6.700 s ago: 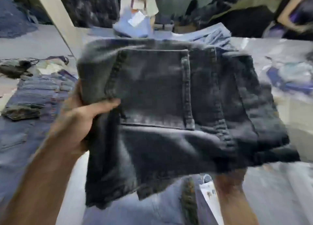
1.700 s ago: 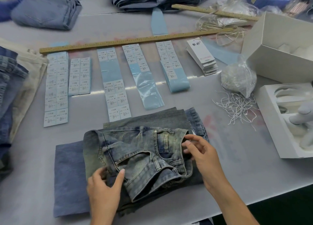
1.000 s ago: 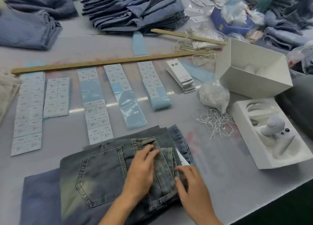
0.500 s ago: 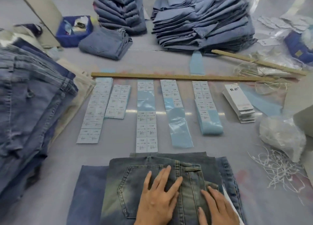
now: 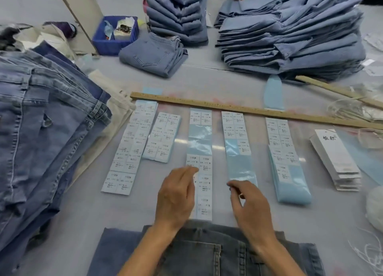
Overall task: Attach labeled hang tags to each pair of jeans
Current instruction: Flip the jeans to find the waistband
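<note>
Left grip (image 5: pixel 176 194) over label strip (image 5: pixel 204 189)

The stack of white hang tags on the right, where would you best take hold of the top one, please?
Probably at the near short end of the stack of white hang tags, where the tags fan out in steps. Come from the near side with the right hand; that hand lies closest.

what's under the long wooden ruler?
The long wooden ruler lies across the top ends of the blue-backed sticker label strips, pinning at least the middle ones, and over a pale blue backing strip. The strip ends beneath it are hidden.
</note>
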